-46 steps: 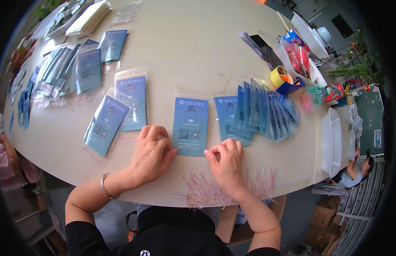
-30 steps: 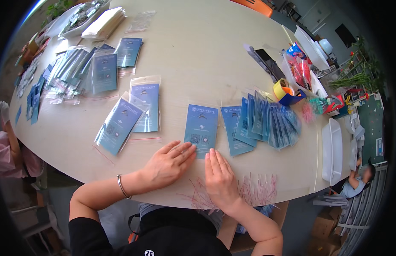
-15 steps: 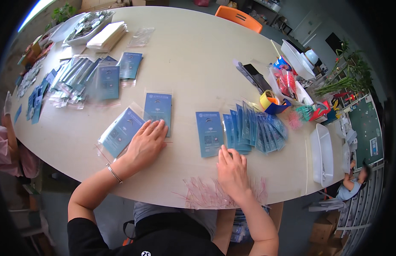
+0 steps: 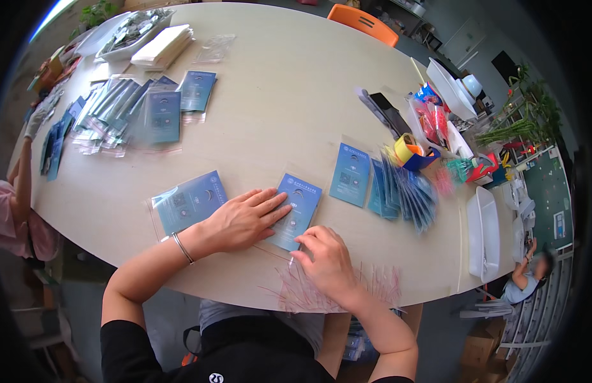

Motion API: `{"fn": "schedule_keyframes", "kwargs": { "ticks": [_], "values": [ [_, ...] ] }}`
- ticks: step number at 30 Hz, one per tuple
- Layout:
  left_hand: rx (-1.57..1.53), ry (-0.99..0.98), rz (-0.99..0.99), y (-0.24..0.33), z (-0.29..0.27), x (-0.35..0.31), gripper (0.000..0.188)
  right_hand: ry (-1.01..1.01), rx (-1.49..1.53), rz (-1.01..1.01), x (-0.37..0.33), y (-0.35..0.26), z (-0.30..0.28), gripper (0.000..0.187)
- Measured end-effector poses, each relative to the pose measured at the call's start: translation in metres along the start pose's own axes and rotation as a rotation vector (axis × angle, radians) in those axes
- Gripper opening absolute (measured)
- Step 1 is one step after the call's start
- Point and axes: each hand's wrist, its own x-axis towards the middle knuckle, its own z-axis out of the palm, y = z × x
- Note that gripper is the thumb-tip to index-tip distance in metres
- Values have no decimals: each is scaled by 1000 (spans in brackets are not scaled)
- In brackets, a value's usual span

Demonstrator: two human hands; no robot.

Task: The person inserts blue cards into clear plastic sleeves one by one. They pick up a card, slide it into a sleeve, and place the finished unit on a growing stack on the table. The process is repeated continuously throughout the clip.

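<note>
One sleeved card (image 4: 300,214), flat on the table (image 4: 277,115) before you: likely light, bendable and slick; best taken by its side edges. Your left hand (image 4: 248,220) lies across it, fingers extended; your right hand (image 4: 325,258), fingers narrow, sits at its lower corner, grip unclear.

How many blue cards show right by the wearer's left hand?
2: one card partly under the left hand, another card to its left. More may be hidden beneath.
</note>
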Motion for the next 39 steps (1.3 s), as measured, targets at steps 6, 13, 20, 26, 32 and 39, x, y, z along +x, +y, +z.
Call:
{"fn": "schedule_keyframes", "kwargs": {
  "ticks": [6, 13, 20, 26, 32, 39],
  "values": [
    [166, 45, -191, 14, 10, 7, 66, 95, -54, 138, -15, 5, 10, 24],
    [37, -94, 24, 11, 6, 14, 53, 87, 90, 174, -16, 23, 8, 13],
    [25, -76, -65, 21, 7, 16, 56, -59, 19, -12, -30, 18, 5, 8],
    [86, -56, -169, 25, 8, 12, 58, 222, 59, 412, -84, 5, -95, 7],
    [40, -88, -149, 25, 8, 14, 62, 213, -532, 756, -185, 74, -92, 6],
    [87, -116, -124, 18, 8, 9, 53, 285, -553, 392, -99, 27, -80, 13]
  ]
}}
